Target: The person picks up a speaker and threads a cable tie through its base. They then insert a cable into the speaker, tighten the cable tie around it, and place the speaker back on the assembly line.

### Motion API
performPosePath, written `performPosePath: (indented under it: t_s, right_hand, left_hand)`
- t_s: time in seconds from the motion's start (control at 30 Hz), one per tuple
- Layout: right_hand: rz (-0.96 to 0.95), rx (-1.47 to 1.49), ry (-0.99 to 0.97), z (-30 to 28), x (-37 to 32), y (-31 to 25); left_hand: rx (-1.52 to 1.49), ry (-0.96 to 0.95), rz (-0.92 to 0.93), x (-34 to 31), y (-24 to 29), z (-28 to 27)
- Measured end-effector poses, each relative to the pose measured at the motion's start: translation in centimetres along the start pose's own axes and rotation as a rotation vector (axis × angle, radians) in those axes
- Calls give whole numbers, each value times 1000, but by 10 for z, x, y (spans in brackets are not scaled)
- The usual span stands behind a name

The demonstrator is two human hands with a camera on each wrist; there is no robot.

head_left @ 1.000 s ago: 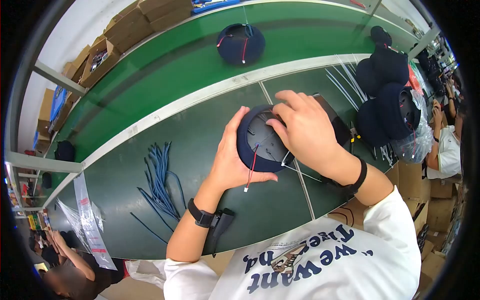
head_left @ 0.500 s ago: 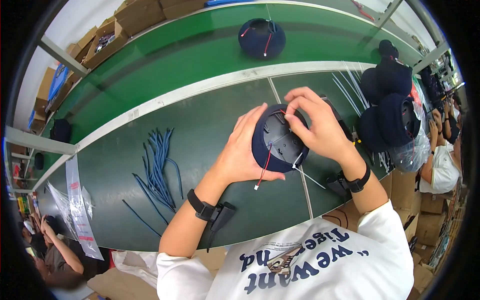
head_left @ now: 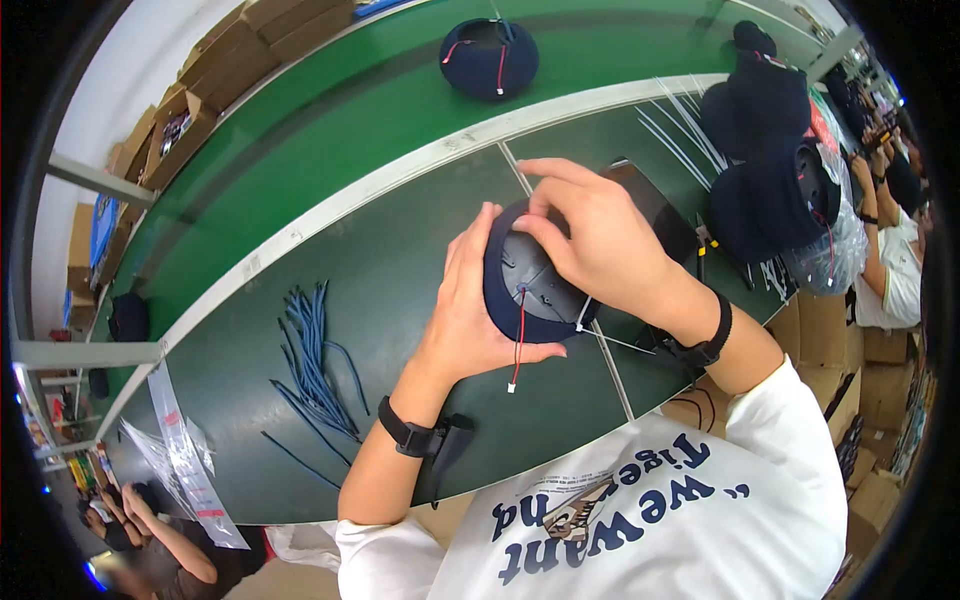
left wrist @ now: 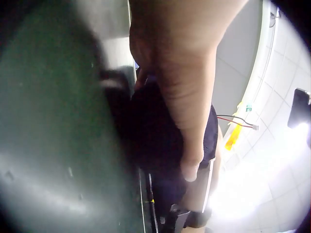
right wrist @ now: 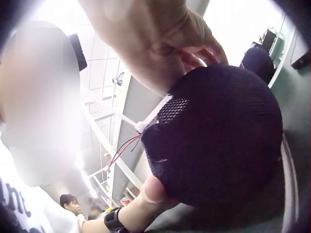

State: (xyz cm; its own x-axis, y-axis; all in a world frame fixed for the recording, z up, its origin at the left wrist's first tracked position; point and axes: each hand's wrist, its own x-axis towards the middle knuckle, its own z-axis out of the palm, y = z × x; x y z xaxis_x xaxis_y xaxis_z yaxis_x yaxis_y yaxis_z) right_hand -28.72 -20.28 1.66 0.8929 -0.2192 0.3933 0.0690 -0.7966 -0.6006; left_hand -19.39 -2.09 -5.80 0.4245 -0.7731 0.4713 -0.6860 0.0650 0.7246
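Observation:
A round navy housing (head_left: pixel 497 297) with a fabric cover and a dark grey plastic inside is held open side up above the green table. My left hand (head_left: pixel 465 320) grips its left side, the fingers along the outside and the thumb under the near edge. A red and black wire (head_left: pixel 519 345) with a white plug hangs over the near rim, and a white cable tie (head_left: pixel 583 318) sticks out at the lower right. Bent over the opening, my right hand (head_left: pixel 605 235) has thumb and forefinger at the far rim; what they pinch there cannot be told.
Dark blue cords (head_left: pixel 315 360) lie bundled on the table (head_left: pixel 240 330) to the left. White cable ties (head_left: pixel 690 135) and stacked navy housings (head_left: pixel 750 215) stand right, near yellow-handled cutters (head_left: pixel 702 255). Another housing (head_left: pixel 488 70) sits on the green belt (head_left: pixel 330 120).
The right thumb and forefinger stay at the far rim and close in over it; a bit of red wire seen there half a second ago is now hidden. The left hand keeps its grip.

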Motion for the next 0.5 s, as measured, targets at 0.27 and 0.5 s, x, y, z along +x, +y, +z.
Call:
performPosePath:
  t_s: [0.27, 0.5]
  right_hand:
    - [-45, 593, -108, 0, -5, 20]
    - [252, 915, -341, -38, -42, 63]
  left_hand:
    - [-160, -60, -226, -2, -4, -7]
    - [-159, -77, -61, 0, -4, -10]
